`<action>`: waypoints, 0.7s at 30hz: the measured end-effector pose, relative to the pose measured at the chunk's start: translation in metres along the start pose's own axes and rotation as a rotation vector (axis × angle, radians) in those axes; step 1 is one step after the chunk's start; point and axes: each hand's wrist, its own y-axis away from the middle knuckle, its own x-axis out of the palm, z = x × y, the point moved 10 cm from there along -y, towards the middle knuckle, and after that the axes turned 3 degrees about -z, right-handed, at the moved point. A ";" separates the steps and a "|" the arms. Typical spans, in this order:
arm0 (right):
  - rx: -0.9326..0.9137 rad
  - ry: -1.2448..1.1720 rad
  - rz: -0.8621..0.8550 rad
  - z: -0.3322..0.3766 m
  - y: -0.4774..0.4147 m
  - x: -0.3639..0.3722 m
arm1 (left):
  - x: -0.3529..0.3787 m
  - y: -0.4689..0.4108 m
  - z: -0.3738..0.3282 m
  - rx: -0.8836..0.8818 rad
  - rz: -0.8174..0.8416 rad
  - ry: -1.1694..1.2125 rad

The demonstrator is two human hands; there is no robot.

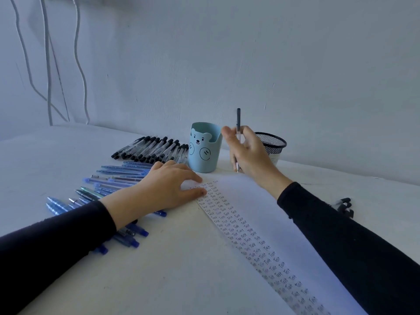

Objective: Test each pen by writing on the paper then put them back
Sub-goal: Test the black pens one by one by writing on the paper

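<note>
The right hand (248, 155) grips a pen (238, 123) with its long axis nearly upright, tip down just beyond the far end of the paper (261, 212), so the sheet's unwritten part lies toward the person and under this hand. The left hand (168, 187) lies flat, fingers spread and holding nothing, pinning the paper's far left corner. The pen looks slim, clear-barrelled and dark-capped.
</note>
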 end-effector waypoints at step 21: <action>-0.199 0.538 0.322 -0.028 0.094 -0.023 | -0.001 0.000 0.002 -0.033 -0.024 -0.024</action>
